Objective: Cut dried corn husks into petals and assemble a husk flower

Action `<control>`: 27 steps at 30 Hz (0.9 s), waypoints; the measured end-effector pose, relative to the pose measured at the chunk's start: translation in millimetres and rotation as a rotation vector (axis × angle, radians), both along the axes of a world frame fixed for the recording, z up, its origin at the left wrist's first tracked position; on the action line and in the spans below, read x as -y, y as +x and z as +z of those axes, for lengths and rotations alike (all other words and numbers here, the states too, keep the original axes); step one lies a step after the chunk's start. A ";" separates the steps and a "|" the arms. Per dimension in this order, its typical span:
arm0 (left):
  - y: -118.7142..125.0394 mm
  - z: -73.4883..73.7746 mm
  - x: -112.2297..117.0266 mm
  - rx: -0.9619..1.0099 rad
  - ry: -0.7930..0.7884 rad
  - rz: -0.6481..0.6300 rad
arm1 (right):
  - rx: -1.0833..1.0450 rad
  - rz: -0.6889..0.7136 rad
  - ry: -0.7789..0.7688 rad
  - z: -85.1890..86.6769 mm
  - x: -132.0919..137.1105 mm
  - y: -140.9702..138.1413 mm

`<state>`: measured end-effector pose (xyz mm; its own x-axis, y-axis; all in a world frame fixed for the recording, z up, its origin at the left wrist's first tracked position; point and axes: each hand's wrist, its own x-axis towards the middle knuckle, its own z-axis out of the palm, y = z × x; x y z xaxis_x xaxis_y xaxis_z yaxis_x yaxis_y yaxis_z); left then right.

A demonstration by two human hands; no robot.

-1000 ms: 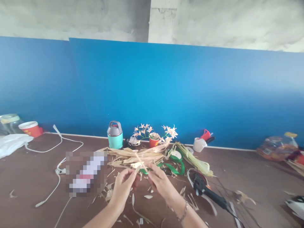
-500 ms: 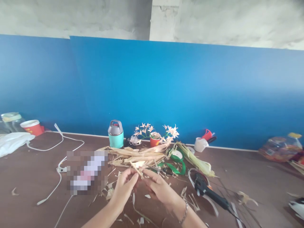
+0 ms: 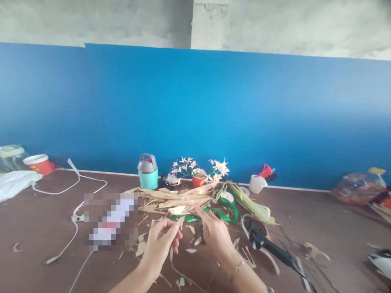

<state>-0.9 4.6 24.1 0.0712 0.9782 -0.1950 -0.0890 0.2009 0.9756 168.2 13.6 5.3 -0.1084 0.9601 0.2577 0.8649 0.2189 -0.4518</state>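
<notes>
My left hand pinches a small pale husk piece between thumb and fingers, just above the brown table. My right hand is apart from it, to the right, back turned up. Its fingers point forward and down near the green ribbon. A dark object shows at its thumb side; I cannot tell whether the hand grips it. A pile of dried husk leaves lies just beyond both hands. Small husk scraps are scattered under them.
Along the blue wall stand a teal flask, a small pot of husk flowers and a white cup. A black glue gun lies right of my hands, a white cable to the left. A red cup is far left, a plastic bag far right.
My right hand has let go of the husk strip that both hands held and has moved right and forward to the table. The left hand keeps a small husk piece.
</notes>
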 end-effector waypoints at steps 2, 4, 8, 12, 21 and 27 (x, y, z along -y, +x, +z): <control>-1.5 -5.0 -2.7 -0.050 0.021 -0.037 | -0.117 -0.046 0.108 3.1 -5.8 7.6; -3.8 -13.3 -6.9 -0.183 0.054 -0.107 | -0.162 -0.079 0.081 5.4 -9.7 9.8; -10.0 -26.2 -14.1 -0.510 0.297 -0.152 | -0.018 -0.066 -0.150 2.8 -9.5 3.0; -14.2 -30.0 -16.9 -0.730 0.497 -0.135 | 0.047 -0.104 -0.185 -5.1 -2.4 -6.2; -18.6 -39.0 -19.8 -0.998 0.505 -0.199 | -0.054 -0.179 -0.222 -14.1 -0.8 -12.5; -22.2 -40.6 -22.2 -0.996 0.504 -0.214 | -0.373 -0.162 -0.247 -13.6 -9.2 -12.3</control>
<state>-23.0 26.8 -16.5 0.2802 0.9475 0.1541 0.7603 -0.3170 0.5670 155.9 22.8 -8.4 0.1043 0.9945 0.0120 0.6480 -0.0588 -0.7594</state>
